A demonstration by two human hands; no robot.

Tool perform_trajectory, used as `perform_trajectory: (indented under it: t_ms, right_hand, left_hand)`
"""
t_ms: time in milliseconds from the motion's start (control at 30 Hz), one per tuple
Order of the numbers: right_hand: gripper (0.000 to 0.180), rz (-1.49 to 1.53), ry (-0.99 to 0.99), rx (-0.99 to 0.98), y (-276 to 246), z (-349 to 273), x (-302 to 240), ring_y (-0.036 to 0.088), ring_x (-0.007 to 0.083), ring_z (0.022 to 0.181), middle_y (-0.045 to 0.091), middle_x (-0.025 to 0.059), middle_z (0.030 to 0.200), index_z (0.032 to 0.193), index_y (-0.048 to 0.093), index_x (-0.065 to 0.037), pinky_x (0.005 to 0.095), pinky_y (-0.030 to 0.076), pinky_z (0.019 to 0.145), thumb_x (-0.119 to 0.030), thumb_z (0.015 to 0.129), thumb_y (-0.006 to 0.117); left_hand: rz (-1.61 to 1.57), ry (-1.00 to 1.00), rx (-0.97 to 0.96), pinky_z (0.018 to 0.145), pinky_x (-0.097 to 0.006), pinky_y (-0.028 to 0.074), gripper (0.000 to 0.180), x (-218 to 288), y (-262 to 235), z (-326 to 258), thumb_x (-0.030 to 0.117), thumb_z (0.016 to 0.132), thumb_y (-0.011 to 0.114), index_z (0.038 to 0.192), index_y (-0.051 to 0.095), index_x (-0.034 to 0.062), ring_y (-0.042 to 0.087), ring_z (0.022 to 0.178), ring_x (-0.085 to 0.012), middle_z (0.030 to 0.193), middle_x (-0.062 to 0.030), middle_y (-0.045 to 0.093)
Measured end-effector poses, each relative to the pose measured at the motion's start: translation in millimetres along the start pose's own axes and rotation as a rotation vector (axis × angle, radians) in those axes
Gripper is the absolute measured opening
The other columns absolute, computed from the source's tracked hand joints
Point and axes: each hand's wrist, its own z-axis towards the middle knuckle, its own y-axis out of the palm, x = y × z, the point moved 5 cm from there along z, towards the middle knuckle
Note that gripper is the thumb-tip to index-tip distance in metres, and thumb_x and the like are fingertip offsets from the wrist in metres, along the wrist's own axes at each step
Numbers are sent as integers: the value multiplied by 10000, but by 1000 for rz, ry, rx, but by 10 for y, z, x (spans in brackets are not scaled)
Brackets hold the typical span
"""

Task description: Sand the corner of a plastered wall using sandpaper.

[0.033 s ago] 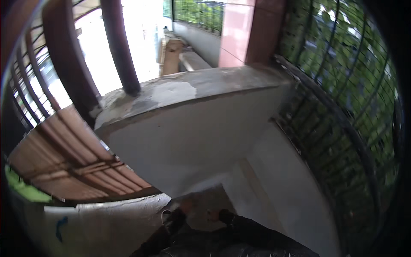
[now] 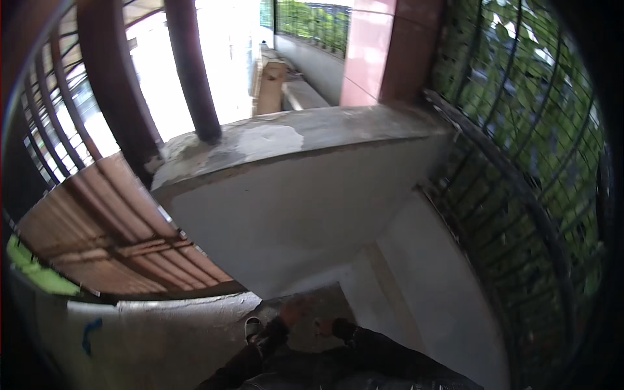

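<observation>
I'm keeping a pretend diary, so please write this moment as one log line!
left hand: low, hold unclear | right hand: low, hold unclear | footwear: beside left sleeve | pale wall: ahead

the hands are too dim and blurred to tell their grip; the lower edge cuts the sleeves.

No text, label, brand, number or sign is legible in the head view.
</observation>
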Motion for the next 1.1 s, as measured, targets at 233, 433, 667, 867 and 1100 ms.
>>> perform_trajectory:
  t_ms: [233, 433, 667, 867, 1100]
  right_hand:
    - [293, 216, -170, -19, -344, -423, -284, 644, 277, 803, 660, 140, 959, 1175, 614, -123, 425, 529, 679, -273, 941, 520]
    - [328, 146, -385, 221, -499, -728, -661, 609, 183, 739, 612, 76, 1079, 1165, 578, -65, 321, 522, 650, -321, 965, 541]
    - [342, 339, -224, 143, -755, -669, -997, 628, 289, 826, 635, 161, 983, 1240, 559, -92, 414, 524, 735, -174, 908, 551]
    - [260, -20, -369, 776, -1106, -872, -1226, 595, 285, 793, 609, 147, 877, 1162, 566, -73, 475, 472, 801, -159, 923, 515]
    - [232, 1276, -358, 1180, -3067, -1411, -2280, 409, 87, 619, 441, 1, 698, 869, 470, -82, 255, 360, 580, -262, 1013, 439]
  left_hand:
    - [-43, -172, 281, 820, -319, 519, 332, 527, 798, -373, 280, 972, 549, 1185, 630, 39, 647, 945, -152, 1092, -91, 675]
    - [-267, -285, 560, 797, -289, 516, 363, 965, 917, -478, 329, 987, 527, 1142, 648, 24, 627, 927, -129, 1044, -68, 675]
    - [-119, -216, 647, 791, -288, 514, 432, 1607, 697, -260, 348, 995, 500, 1285, 527, 29, 632, 890, -159, 1080, -91, 663]
    - [-100, -20, 398, 722, -273, 495, 590, 2300, 340, 229, 357, 1011, 450, 1490, 230, 91, 643, 830, -182, 1101, -141, 654]
    - [-168, -123, 233, 709, -299, 523, 584, 1706, -298, 295, 378, 1016, 434, 1499, 220, 127, 649, 770, -179, 1138, -157, 644]
